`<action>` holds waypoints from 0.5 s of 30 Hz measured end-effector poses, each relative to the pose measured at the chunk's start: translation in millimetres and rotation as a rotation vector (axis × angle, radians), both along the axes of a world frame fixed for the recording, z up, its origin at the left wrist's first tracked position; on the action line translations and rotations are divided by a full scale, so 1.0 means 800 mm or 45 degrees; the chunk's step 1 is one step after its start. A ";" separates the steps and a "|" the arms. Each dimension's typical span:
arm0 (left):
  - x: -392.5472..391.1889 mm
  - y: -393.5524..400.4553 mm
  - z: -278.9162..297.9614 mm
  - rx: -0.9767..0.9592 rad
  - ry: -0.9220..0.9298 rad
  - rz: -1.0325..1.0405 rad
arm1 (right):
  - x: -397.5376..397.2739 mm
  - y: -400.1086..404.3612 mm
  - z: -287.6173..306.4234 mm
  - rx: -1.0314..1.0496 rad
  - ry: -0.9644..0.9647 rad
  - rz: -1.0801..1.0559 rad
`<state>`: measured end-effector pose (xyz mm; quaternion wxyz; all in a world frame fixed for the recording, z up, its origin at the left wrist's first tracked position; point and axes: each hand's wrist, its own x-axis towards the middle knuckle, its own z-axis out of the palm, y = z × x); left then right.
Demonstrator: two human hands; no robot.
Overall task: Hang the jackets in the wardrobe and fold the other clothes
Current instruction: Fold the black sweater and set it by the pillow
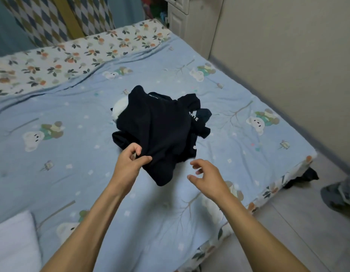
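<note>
At frame centre, a heap of dark clothes (160, 126) lay on the blue bear-print bed sheet (72, 173), covering a white item (119, 108). White letters "NTE" showed. The left hand (131, 160) pinched its near edge; the right hand (205, 173) hovered spread, holding nothing. A floral quilt (72, 55) lay upper left.

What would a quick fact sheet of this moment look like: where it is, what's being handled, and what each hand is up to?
place: bed with blue bear-print sheet
handled: pile of dark clothes on the sheet
under pile: something white, partly hidden
left hand: pinches the near edge of the top dark garment
right hand: fingers spread, touching nothing, beside the pile
near left corner: white pillow
floor, right: dark cloth
</note>
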<state>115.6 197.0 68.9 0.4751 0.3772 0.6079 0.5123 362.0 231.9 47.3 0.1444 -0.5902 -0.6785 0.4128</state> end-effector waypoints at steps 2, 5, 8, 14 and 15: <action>-0.007 -0.042 0.026 -0.027 -0.115 -0.004 | -0.017 -0.025 0.006 0.012 0.004 0.123; -0.011 -0.108 0.051 -0.050 -0.219 0.075 | -0.049 -0.077 0.016 0.055 0.061 0.317; -0.009 -0.162 0.062 -0.026 -0.335 0.148 | -0.075 -0.129 0.022 0.094 0.161 0.572; -0.002 -0.272 0.093 -0.016 -0.234 0.247 | -0.094 -0.210 0.044 0.102 0.512 0.369; -0.001 -0.288 0.096 -0.025 -0.211 0.282 | -0.093 -0.219 0.048 0.001 0.558 0.315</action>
